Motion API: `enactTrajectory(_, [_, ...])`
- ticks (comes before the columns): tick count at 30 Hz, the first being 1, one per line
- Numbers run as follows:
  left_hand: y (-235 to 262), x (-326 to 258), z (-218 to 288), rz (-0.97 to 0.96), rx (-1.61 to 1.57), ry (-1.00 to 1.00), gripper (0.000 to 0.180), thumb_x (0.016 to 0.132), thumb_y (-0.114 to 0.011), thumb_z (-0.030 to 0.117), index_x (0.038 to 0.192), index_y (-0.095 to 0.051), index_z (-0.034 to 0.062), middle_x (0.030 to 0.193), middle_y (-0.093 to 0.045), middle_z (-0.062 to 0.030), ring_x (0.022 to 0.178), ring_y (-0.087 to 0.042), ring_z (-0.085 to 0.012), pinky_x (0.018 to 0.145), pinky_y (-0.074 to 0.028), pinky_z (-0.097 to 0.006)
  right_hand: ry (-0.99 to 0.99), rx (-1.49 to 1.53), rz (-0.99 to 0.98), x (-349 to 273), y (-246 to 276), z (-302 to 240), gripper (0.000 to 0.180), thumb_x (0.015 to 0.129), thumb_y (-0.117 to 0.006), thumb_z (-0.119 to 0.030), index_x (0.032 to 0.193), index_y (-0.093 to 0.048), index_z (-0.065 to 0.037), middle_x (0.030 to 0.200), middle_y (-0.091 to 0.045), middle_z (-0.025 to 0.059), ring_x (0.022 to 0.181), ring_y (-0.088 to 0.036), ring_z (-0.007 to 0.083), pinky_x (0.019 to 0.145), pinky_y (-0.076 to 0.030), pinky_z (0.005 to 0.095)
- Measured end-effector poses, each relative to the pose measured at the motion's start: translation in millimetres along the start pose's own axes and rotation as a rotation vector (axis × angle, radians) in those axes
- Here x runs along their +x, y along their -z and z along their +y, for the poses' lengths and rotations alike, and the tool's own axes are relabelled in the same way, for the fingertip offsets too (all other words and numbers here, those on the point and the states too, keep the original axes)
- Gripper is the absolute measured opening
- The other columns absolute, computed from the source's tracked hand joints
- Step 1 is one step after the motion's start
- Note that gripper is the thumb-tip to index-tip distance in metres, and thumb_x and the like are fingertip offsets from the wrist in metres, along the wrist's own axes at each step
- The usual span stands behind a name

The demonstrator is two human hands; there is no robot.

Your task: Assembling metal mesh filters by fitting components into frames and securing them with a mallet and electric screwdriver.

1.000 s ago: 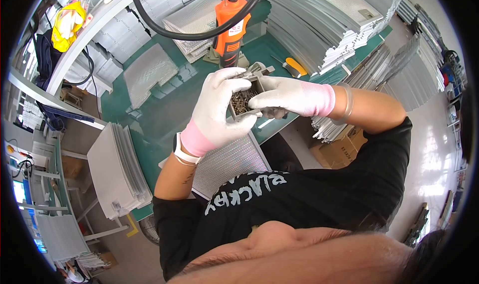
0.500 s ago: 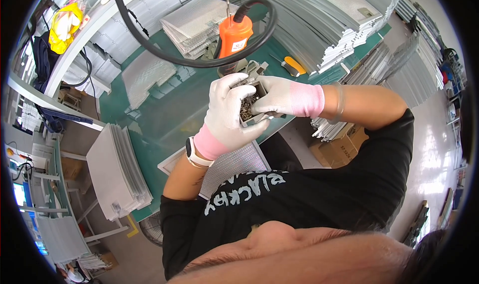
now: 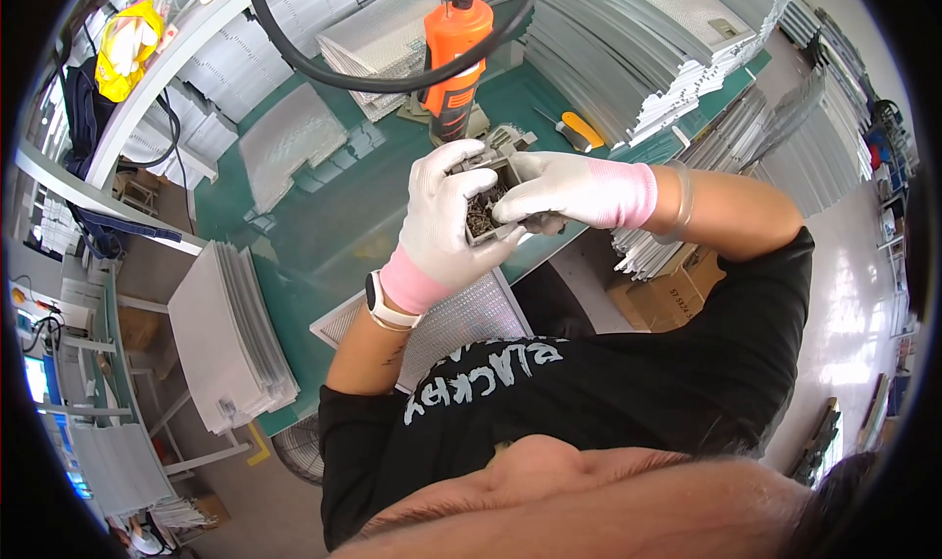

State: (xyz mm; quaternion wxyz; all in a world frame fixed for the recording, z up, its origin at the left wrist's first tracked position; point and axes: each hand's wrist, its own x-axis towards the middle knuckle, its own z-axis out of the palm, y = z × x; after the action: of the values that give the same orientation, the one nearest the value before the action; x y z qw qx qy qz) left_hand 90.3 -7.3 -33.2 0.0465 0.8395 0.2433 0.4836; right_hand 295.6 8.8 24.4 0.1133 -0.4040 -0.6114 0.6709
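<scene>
I have the left hand (image 3: 442, 206) curled around a small grey box (image 3: 508, 178), its fingertips near the far end and its thumb at the near end. The box sits just above the picture's centre, open side up, with a heap of small metal screws (image 3: 483, 217) inside. The right hand (image 3: 579, 188) comes in from three o'clock, its fingers bent, with one digit dipping into the box by the screws; I cannot tell whether it pinches any.

Reading from the box, I see an orange power driver (image 3: 456, 31) hanging towards twelve, a yellow-handled screwdriver (image 3: 581, 130) lying at two on the green table (image 3: 334, 235), and a pale flat panel (image 3: 289, 142) between nine and ten. At six, a textured panel (image 3: 466, 328) lies near the person's torso; at eight stands a panel stack (image 3: 221, 338).
</scene>
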Motion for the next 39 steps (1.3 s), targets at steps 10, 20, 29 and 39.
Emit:
enactTrajectory(10, [-3, 1, 4, 0.035, 0.038, -0.002, 0.07, 0.06, -0.09, 0.015, 0.118, -0.05, 0.0077, 0.128, -0.051, -0.0194, 0.112, -0.052, -0.0376, 0.096, -0.045, -0.047, 0.044, -0.089, 0.054, 10, 0, 9, 0.036, 0.086, -0.066, -0.031, 0.105, -0.055, -0.002, 0.073, -0.053, -0.0001, 0.061, -0.05, 0.0089, 0.053, -0.041, 0.0241])
enactTrajectory(20, [-4, -3, -3, 0.026, 0.046, -0.015, 0.075, 0.061, -0.089, 0.013, 0.124, -0.049, 0.0093, 0.134, -0.049, -0.0191, 0.113, -0.052, -0.0371, 0.096, -0.045, -0.047, 0.044, -0.116, 0.057, -6, -2, -4, 0.045, 0.089, -0.063, -0.042, 0.114, -0.056, -0.005, 0.089, -0.055, 0.0009, 0.078, -0.052, 0.01, 0.065, -0.046, 0.026])
enactTrajectory(29, [-3, -2, 0, 0.03, 0.073, -0.041, 0.076, 0.06, -0.09, 0.014, 0.124, -0.049, 0.0086, 0.132, -0.05, -0.0199, 0.111, -0.053, -0.0371, 0.095, -0.044, -0.047, 0.086, -0.168, 0.027, -8, -3, -6, 0.046, 0.09, -0.06, -0.044, 0.114, -0.056, -0.005, 0.087, -0.056, 0.0008, 0.074, -0.052, 0.0101, 0.063, -0.045, 0.0254])
enactTrajectory(39, [-4, -2, 1, 0.039, 0.08, -0.035, 0.074, 0.06, -0.09, 0.015, 0.122, -0.05, 0.0079, 0.131, -0.05, -0.0197, 0.111, -0.053, -0.0371, 0.095, -0.044, -0.047, 0.107, -0.228, 0.037, 1, 0, 6, 0.056, 0.094, -0.06, -0.055, 0.116, -0.054, -0.004, 0.083, -0.056, 0.0014, 0.072, -0.052, 0.0086, 0.06, -0.044, 0.024])
